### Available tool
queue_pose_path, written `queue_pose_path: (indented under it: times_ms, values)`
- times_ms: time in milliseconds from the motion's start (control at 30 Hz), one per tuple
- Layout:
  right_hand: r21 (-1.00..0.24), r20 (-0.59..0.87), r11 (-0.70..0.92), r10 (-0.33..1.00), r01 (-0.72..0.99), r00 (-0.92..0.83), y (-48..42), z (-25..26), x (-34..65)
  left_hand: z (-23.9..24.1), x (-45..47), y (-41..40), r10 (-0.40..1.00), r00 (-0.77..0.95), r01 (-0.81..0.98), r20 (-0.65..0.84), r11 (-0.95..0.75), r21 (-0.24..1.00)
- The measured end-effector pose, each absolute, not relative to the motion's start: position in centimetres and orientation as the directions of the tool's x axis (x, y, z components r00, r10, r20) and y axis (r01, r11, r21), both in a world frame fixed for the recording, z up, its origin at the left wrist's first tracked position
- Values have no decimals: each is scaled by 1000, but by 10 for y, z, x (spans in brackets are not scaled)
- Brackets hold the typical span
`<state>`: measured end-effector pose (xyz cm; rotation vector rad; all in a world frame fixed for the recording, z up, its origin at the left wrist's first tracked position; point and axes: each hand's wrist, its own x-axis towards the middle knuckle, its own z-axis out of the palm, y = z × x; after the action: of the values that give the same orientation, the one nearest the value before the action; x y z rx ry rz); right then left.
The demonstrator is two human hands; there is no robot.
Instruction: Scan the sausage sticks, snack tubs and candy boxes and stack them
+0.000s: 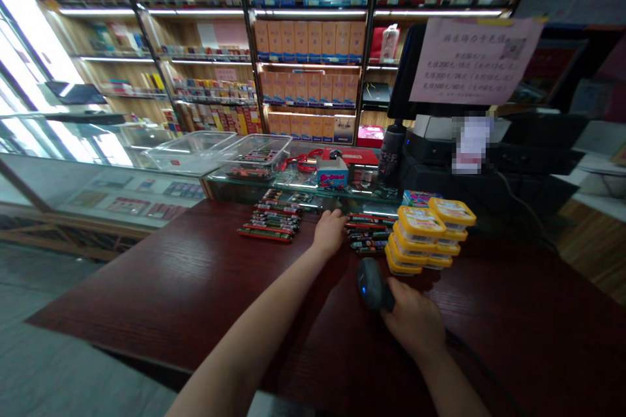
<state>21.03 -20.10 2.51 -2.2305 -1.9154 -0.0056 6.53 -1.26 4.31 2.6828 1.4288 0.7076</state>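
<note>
My right hand (418, 322) is wrapped round the handle of a dark barcode scanner (370, 283), which shows a small blue light. My left hand (330, 232) reaches across the counter, fingers curled, at the left ends of a row of slim dark sticks with red edges (369, 234). Whatever is under its fingertips is hidden. Left of that hand lies a similar group of sticks (274, 218), side by side. Yellow-lidded tubs (420, 221) are stacked right of the sticks, behind the scanner.
A dark wooden counter (161, 273) carries all this. Behind are a glass ledge with a small blue box (332, 176), clear plastic trays (259, 150) and a dark bottle (391, 150). A monitor with a pink notice (474, 62) stands at right. Boxed goods fill the shelves (308, 68).
</note>
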Motion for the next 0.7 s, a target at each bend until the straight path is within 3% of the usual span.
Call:
queue_pose_path:
  times_ms: [200,367,467,600,700]
  values:
    - [-200,128,-144,977,969,171,-203,28,208,13,16,-29,888,266,759,376,-433,486]
    - [-257,146,-162,968,953,204,-205,31,206,1,7,-37,886,209,767,415,-411,493]
    - [-429,147,-154,960,890,237,-206,34,205,1,8,-39,879,207,777,430,-415,473]
    - [-723,225,26,954,691,200,-206,38,201,3,9,-39,889,192,779,416,-396,486]
    - [-789,246,62,944,611,222,-206,41,196,4,9,-39,894,189,780,407,-388,490]
